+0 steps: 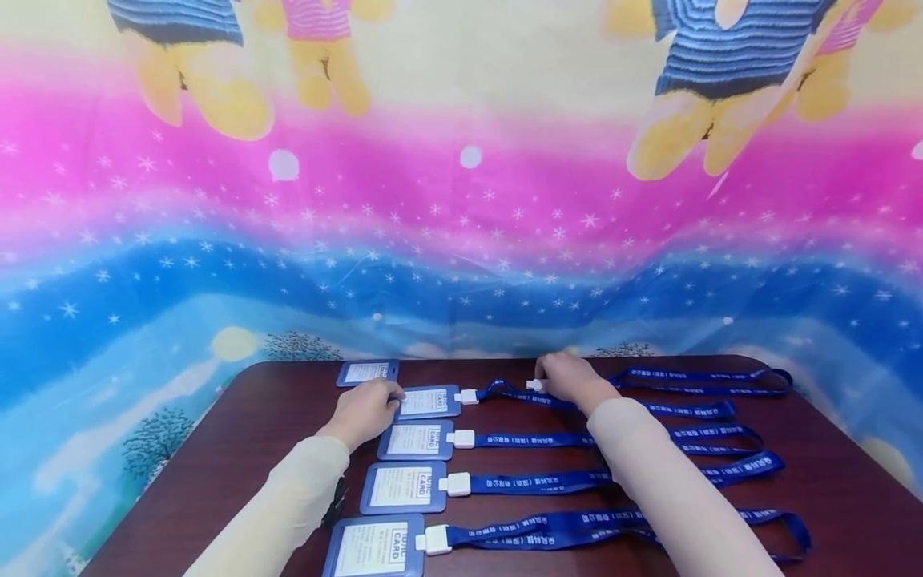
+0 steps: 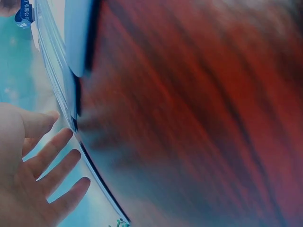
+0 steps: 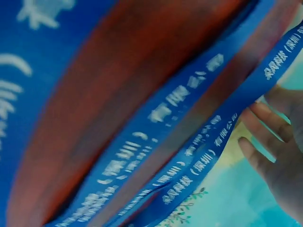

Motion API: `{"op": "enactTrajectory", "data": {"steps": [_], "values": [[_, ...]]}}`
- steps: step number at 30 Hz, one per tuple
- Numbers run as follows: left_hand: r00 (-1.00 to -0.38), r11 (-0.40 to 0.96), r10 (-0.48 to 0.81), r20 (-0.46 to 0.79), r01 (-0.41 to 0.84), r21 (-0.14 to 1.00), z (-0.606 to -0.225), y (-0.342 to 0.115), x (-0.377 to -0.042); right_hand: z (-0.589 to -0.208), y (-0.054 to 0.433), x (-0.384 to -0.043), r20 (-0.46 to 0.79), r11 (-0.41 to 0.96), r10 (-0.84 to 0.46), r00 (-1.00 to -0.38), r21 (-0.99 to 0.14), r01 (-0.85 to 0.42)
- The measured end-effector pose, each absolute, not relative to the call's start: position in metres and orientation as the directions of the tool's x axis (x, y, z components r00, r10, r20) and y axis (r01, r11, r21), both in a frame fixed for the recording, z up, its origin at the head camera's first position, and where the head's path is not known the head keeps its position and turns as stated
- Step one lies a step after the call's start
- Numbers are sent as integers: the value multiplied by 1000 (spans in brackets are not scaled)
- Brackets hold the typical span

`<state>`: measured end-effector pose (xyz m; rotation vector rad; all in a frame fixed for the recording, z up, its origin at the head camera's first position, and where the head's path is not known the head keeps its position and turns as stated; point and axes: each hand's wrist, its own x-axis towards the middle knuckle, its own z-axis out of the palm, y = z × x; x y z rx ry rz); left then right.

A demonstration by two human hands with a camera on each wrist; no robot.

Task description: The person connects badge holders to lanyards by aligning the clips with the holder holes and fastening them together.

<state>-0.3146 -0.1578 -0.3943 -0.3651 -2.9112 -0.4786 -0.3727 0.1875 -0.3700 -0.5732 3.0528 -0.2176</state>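
Note:
My left hand is over the table's far left part, its fingertips near a blue card holder and the edge of another card holder. In the left wrist view the fingers are spread and relaxed, holding nothing. My right hand, at the table's far side, pinches the white-clip end of a blue lanyard; the white clip sticks out from the fingertips. In the right wrist view, printed blue straps pass in front of the right fingers, partly hiding the grip.
Nearer me, several blue card holders lie in a column, each joined by a white clip to a lanyard stretched rightward. The dark red-brown table ends at a printed cloth backdrop.

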Motion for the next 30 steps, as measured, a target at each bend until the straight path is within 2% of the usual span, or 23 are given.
{"op": "enactTrajectory", "data": {"steps": [6,15,21,26,30], "values": [[-957,919,221,188,269,288,-396,-157,-316,-369,186,-374,-39,925,-363,-931,-139,-354],[-944,917,262,200,308,253,-395,-161,-326,-375,162,-383,-16,937,-349,-937,-31,-348],[-926,932,296,235,333,140,-397,-176,-339,-378,129,-384,37,940,-340,-940,15,-340],[-952,958,225,206,255,129,-399,-187,-349,-380,110,-381,108,952,-305,-946,53,-301],[-986,972,122,117,142,188,-400,-192,-355,-381,106,-382,129,969,-243,-961,-7,-246]]}}
